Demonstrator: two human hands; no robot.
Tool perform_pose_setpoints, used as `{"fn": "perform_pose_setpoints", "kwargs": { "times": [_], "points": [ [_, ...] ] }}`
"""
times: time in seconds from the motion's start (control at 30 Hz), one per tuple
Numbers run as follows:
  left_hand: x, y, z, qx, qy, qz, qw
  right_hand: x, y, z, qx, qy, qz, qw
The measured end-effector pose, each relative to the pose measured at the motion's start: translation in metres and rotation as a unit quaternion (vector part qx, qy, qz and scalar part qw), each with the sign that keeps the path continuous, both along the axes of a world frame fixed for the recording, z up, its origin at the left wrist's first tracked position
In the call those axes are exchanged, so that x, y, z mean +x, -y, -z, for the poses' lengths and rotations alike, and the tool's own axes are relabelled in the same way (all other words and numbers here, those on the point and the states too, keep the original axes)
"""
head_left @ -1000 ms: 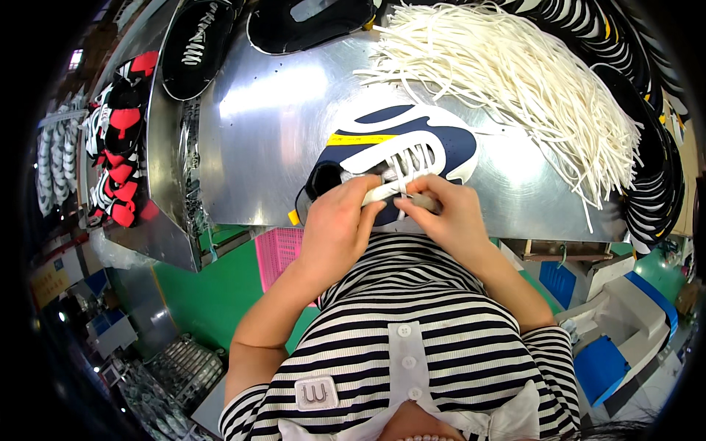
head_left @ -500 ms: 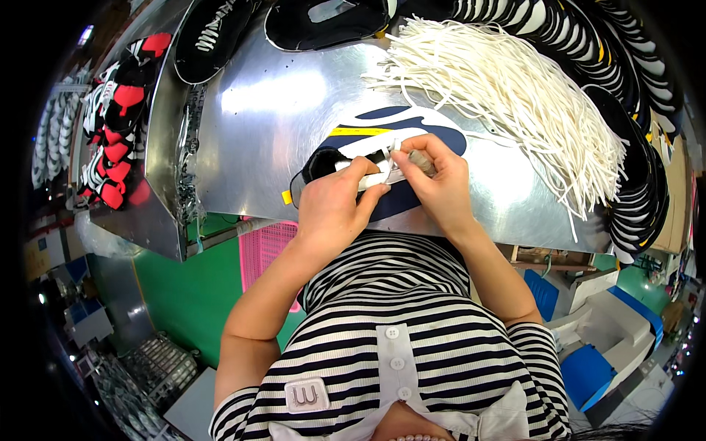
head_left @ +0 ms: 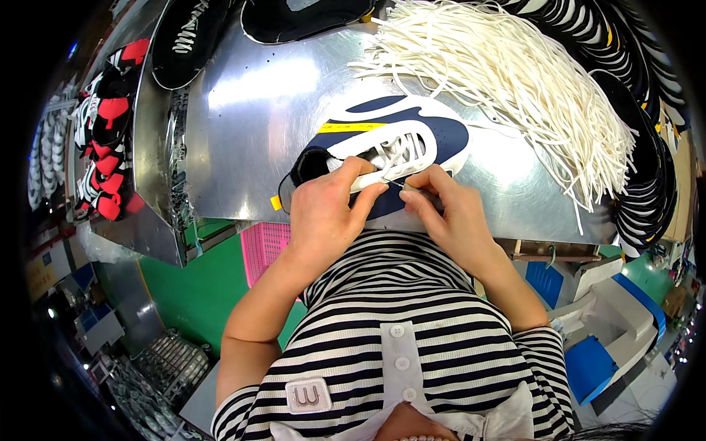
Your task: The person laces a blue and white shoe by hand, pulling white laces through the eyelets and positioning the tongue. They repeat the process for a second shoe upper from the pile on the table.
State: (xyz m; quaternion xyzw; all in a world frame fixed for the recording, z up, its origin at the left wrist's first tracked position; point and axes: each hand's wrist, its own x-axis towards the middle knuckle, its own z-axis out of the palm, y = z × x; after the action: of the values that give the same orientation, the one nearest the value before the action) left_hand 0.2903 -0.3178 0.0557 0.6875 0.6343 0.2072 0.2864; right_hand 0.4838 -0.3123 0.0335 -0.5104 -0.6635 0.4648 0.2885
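A navy and white shoe upper [head_left: 450,134] with a yellow stripe and a black collar lies on the metal table, its toe to the right. White lace [head_left: 403,150] crosses its throat in several rows. My left hand [head_left: 329,206] is closed on the near eyelet edge, thumb and fingers pinching it. Just right of that, my right hand [head_left: 450,207] grips a small awl-like tool [head_left: 409,189]; its thin metal shaft points left at the eyelet edge. The fingers cover most of its handle, and I cannot make out whether its tip is in an eyelet.
A big heap of white laces [head_left: 507,95] spreads across the back right of the metal table [head_left: 243,147]. Black uppers [head_left: 184,44] lie at the back left, and stacked uppers [head_left: 647,191] line the right edge. Red, black and white uppers [head_left: 110,154] hang at left. A pink basket [head_left: 265,250] stands below.
My right hand has moved down and right, from over the throat to the near eyelet edge. The lace rows now show uncovered. My left hand keeps hold of the upper.
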Motion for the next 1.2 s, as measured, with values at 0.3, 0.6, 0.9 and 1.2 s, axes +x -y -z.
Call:
{"fn": "perform_pose_setpoints", "kwargs": {
  "times": [0.3, 0.6, 0.9, 1.2],
  "points": [
    [-0.007, 0.006, 0.01, 0.076, 0.008, 0.084, 0.994, -0.008, -0.001, -0.011, 0.112, 0.144, -0.023, 0.983],
    [-0.014, 0.017, 0.016, 0.076, 0.005, 0.068, 0.995, -0.01, 0.004, -0.013, 0.018, 0.154, -0.068, 0.986],
    [-0.021, -0.005, -0.003, -0.141, 0.112, 0.167, 0.969, -0.01, -0.035, 0.028, 0.199, 0.02, 0.086, 0.976],
    [-0.045, -0.014, -0.022, -0.23, 0.023, 0.257, 0.938, -0.008, -0.025, 0.016, 0.02, 0.0, 0.105, 0.994]
  ]
}}
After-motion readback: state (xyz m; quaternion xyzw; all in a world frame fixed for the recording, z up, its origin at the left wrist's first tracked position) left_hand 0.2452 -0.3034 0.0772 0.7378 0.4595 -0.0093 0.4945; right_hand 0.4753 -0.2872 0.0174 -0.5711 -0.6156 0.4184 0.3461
